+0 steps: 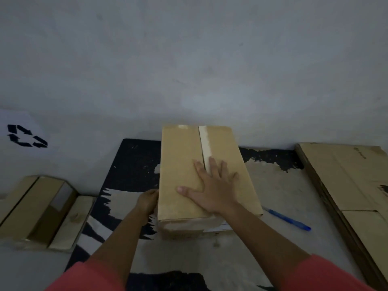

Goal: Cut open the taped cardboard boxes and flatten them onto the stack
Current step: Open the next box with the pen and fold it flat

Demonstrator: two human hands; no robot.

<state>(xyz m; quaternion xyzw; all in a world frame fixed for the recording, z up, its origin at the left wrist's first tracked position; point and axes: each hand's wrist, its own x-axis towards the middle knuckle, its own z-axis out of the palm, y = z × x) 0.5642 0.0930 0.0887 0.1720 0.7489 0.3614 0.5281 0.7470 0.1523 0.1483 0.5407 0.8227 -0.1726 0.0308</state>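
My right grip (212,192) presses flat, fingers spread, on the taped box (182,164); left grip (147,201) clasps its side. Uneven pressure could skid it sideways.

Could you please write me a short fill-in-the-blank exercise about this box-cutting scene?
1. The right hand lies flat on the ____ of the taped box.
2. The left hand grips the box's ____ side.
3. The pen lying right of the box is ____.
Missing words: top; left; blue.
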